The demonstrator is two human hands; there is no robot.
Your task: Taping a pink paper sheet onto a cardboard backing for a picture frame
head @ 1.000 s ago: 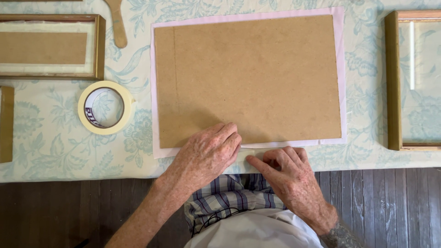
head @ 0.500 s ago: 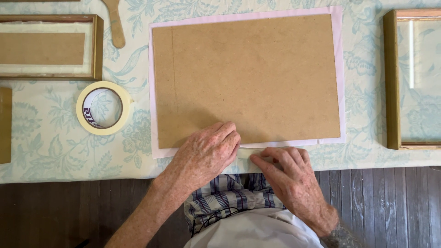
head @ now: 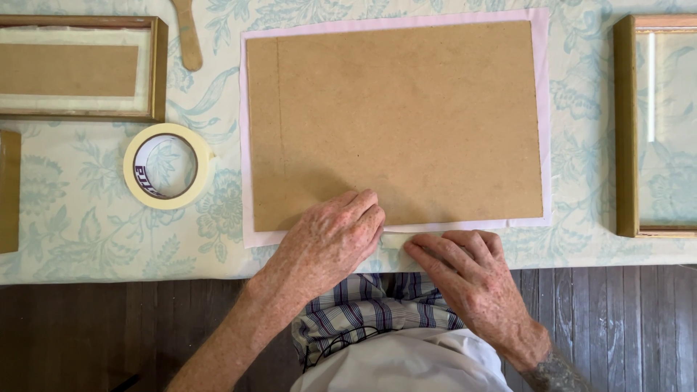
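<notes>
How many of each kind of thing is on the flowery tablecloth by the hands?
Brown backing board: 1
Pink sheet under it: 1
Roll of tape: 1
Wooden frames whole in view: 2
Wooden stick: 1
Brown piece at the left edge, kind unclear: 1
Total: 7

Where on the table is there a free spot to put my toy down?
Bare cloth lies below the tape roll, and in the strip between the brown board and the right-hand frame. The near edge is crowded by the left hand and right hand.
</notes>
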